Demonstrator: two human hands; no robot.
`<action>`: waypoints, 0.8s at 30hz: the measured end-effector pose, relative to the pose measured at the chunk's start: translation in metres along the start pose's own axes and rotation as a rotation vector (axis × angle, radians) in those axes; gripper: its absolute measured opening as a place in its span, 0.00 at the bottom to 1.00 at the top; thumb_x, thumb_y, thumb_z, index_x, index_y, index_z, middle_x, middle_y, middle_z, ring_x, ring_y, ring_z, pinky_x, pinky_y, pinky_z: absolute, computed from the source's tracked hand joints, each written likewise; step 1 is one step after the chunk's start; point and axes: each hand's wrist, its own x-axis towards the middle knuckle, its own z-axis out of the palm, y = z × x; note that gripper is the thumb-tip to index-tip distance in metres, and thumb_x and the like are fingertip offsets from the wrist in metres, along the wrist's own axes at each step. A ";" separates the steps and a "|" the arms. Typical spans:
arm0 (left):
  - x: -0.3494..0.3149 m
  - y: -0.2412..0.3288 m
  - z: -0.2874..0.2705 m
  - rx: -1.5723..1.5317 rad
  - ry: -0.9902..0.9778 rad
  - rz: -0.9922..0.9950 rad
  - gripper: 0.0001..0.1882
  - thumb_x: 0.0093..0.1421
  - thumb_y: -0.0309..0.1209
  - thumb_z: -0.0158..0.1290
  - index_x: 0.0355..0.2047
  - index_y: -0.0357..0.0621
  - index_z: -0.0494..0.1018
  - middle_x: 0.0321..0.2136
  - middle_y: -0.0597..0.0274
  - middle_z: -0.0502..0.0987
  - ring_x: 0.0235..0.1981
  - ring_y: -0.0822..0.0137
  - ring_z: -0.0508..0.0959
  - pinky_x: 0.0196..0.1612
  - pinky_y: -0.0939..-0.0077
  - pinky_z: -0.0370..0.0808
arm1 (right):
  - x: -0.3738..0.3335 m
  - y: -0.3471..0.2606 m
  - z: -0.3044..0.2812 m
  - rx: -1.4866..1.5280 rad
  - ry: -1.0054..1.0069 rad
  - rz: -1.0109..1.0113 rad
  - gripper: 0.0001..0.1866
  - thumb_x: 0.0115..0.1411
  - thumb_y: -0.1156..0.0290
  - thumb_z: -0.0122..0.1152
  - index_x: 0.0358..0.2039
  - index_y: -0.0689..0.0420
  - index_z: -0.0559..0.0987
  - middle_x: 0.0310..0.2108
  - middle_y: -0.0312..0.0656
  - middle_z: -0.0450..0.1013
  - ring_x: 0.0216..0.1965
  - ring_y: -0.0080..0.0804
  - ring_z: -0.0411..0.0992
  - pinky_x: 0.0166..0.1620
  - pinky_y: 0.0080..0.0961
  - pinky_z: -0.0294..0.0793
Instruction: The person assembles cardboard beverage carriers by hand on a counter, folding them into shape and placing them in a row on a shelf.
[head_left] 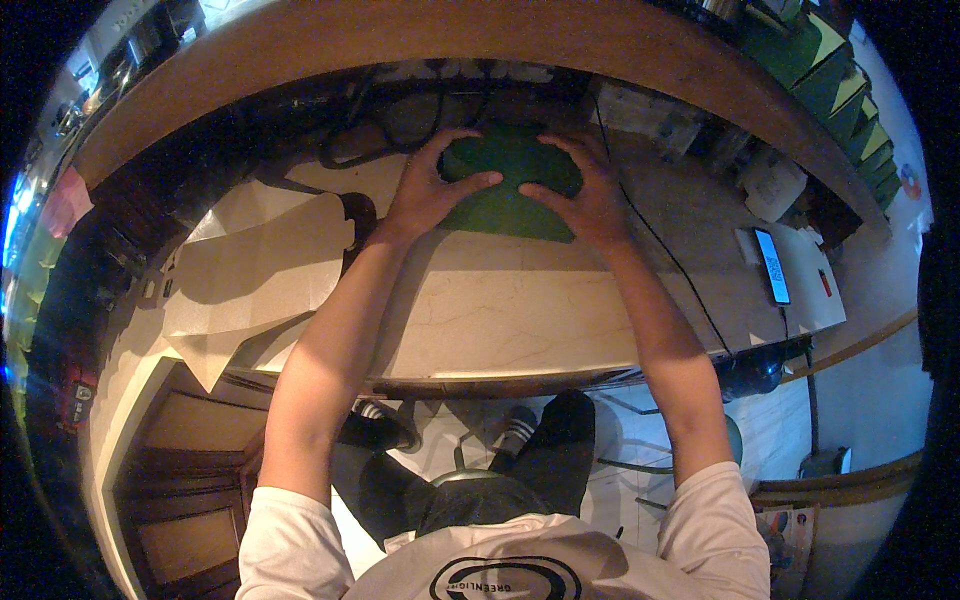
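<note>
At the far side of the counter, both hands hold a dark green folded piece point(512, 205) that looks like paper or card; its exact kind is hard to make out in the shade. My left hand point(428, 185) grips its left side, thumb laid on the near face and fingers curled over the far edge. Mirroring it, my right hand point(590, 195) clasps the right side, with the two thumb tips close together in the middle. The lower part of the green piece spreads flat toward me on the pale counter point(500, 310).
Cream paper sheets point(255, 255) lie on the left, overhanging the front edge. A lit phone point(772, 267) rests at right, near a white container point(773, 190). A black cable point(665, 255) crosses the counter. Green folded pieces point(845, 95) stand on the upper ledge point(400, 42).
</note>
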 end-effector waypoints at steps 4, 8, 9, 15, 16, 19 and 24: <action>-0.002 0.001 0.002 -0.057 0.011 -0.012 0.31 0.50 0.36 0.74 0.53 0.44 0.75 0.47 0.57 0.80 0.50 0.65 0.78 0.55 0.69 0.76 | 0.001 -0.006 0.000 -0.022 -0.023 0.052 0.34 0.48 0.58 0.80 0.54 0.53 0.78 0.53 0.47 0.73 0.56 0.47 0.71 0.60 0.39 0.70; -0.002 -0.003 -0.001 -0.048 0.005 0.009 0.32 0.51 0.38 0.74 0.55 0.46 0.75 0.48 0.56 0.80 0.52 0.63 0.78 0.57 0.67 0.75 | 0.000 -0.008 0.003 -0.037 0.011 0.021 0.33 0.48 0.59 0.80 0.53 0.53 0.77 0.52 0.48 0.74 0.56 0.48 0.72 0.60 0.39 0.71; -0.002 -0.006 -0.003 -0.034 -0.020 -0.001 0.34 0.52 0.41 0.73 0.57 0.47 0.74 0.50 0.53 0.79 0.54 0.60 0.77 0.59 0.64 0.73 | 0.001 -0.010 0.005 -0.026 0.015 0.029 0.33 0.48 0.60 0.80 0.53 0.53 0.77 0.52 0.48 0.74 0.55 0.48 0.72 0.60 0.39 0.71; -0.003 -0.003 0.000 0.001 -0.139 -0.048 0.42 0.60 0.45 0.66 0.68 0.51 0.57 0.59 0.47 0.70 0.62 0.53 0.70 0.65 0.58 0.67 | -0.004 -0.005 0.002 -0.014 -0.051 0.088 0.36 0.48 0.58 0.80 0.56 0.53 0.75 0.55 0.47 0.73 0.57 0.45 0.71 0.61 0.38 0.70; -0.004 -0.001 -0.001 0.003 -0.136 -0.047 0.42 0.60 0.45 0.66 0.68 0.51 0.57 0.59 0.47 0.70 0.62 0.53 0.70 0.65 0.58 0.67 | -0.004 -0.006 0.002 -0.012 -0.050 0.085 0.36 0.48 0.58 0.80 0.56 0.53 0.75 0.55 0.47 0.73 0.57 0.45 0.71 0.61 0.38 0.70; -0.007 0.004 -0.003 -0.016 -0.156 -0.064 0.43 0.63 0.48 0.62 0.70 0.49 0.53 0.63 0.46 0.67 0.66 0.52 0.65 0.69 0.58 0.62 | -0.006 -0.011 -0.002 0.100 -0.075 0.098 0.37 0.49 0.56 0.80 0.56 0.53 0.74 0.55 0.47 0.73 0.58 0.44 0.71 0.62 0.38 0.69; -0.005 -0.001 -0.005 0.000 -0.104 -0.035 0.41 0.69 0.51 0.53 0.72 0.44 0.49 0.66 0.39 0.62 0.69 0.47 0.62 0.71 0.60 0.57 | -0.004 -0.010 -0.006 0.037 -0.067 0.086 0.31 0.56 0.53 0.74 0.56 0.53 0.75 0.54 0.47 0.75 0.59 0.45 0.71 0.62 0.36 0.67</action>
